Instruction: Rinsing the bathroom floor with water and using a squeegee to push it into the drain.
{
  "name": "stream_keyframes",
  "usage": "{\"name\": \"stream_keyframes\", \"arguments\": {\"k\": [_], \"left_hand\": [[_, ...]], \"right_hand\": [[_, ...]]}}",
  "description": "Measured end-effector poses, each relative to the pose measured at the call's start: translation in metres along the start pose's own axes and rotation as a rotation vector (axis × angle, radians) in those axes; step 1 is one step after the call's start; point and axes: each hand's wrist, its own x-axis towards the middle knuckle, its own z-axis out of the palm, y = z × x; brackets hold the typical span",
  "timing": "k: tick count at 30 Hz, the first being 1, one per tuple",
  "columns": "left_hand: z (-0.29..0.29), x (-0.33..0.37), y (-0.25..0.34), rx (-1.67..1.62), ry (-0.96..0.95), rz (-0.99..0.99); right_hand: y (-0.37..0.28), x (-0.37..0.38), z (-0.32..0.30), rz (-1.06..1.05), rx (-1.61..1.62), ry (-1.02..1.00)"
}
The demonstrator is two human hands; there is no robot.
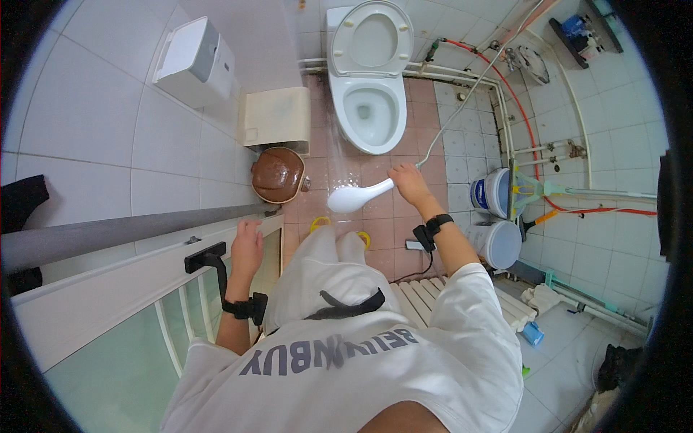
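My right hand [412, 187] is closed round the handle of a white shower head [354, 197], held out over the tiled floor with its face turned away from me. From the handle's end a grey hose [460, 107] runs up to the far right. Fine water streaks show beyond the head, toward the toilet [372, 112], whose lid and seat are raised. My left hand [247, 247] hangs near the black door handle [205, 257], apart from it. Its fingers are loosely bent with nothing seen in them. Black straps circle both my wrists.
A brown lidded bin [278, 175] stands at the left wall beside a cream box [275, 115]. White buckets [503, 244] and a mop [530, 189] are at right. Wet pink tiles [382, 209] lie ahead; a slatted bench [417, 302] is beside me. The glass-panelled door [123, 339] is at left.
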Motion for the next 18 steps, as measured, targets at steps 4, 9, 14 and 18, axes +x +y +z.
{"name": "stream_keyframes", "arguments": {"k": [4,9,14,18], "left_hand": [[-0.002,0.000,-0.001,-0.038,0.006,0.006],[-0.002,-0.002,-0.004,-0.028,0.006,0.007],[-0.004,-0.005,-0.001,-0.008,0.013,0.003],[-0.003,-0.005,-0.001,-0.005,-0.005,-0.009]], "right_hand": [[-0.002,0.005,0.001,0.014,-0.026,-0.034],[-0.005,0.009,0.000,0.025,-0.074,-0.019],[-0.003,0.011,0.008,-0.061,-0.045,0.070],[-0.003,0.003,0.020,-0.071,-0.050,-0.019]]}}
